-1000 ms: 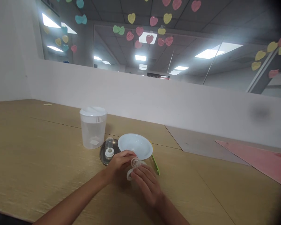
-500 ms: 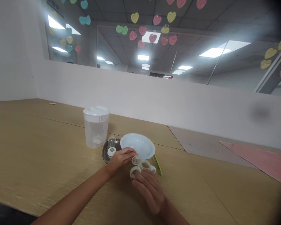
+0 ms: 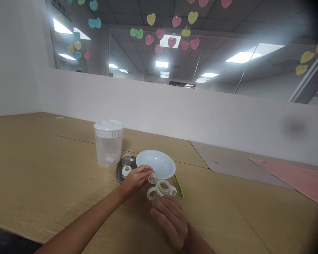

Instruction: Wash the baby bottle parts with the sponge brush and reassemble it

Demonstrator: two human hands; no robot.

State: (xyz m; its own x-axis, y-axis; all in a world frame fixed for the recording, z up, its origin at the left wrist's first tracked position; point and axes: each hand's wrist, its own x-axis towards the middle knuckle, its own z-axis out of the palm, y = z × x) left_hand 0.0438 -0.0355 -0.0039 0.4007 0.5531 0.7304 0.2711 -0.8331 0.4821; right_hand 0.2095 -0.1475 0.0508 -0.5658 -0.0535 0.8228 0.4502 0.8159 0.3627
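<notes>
My left hand [image 3: 137, 179] pinches a small clear round disc [image 3: 153, 179] by its rim. A thin, see-through straw [image 3: 156, 190] seems to run down from the disc toward my right hand. The fingers of my right hand [image 3: 171, 218] are curled together round what looks like the straw's lower end, though they hide most of it. Just beyond my right hand is a baby bottle [image 3: 164, 186] with an uncovered round mouth and white side handles. Behind my left hand, a dark round tray [image 3: 119, 172] bears a white bottle collar [image 3: 126, 171] and a clear dome cap [image 3: 126, 160].
A pale blue-white bowl [image 3: 155, 163] stands behind the bottle, with a green stick-like tool [image 3: 179, 185] beside it. A lidded translucent bucket [image 3: 109, 144] is at the left. A pink sheet [image 3: 294, 178] lies at the right. A white wall [image 3: 159, 106] bounds the table.
My right hand has drawn slightly down, away from the bottle, uncovering more of its mouth. The clear disc has risen a little. My left hand has barely moved.
</notes>
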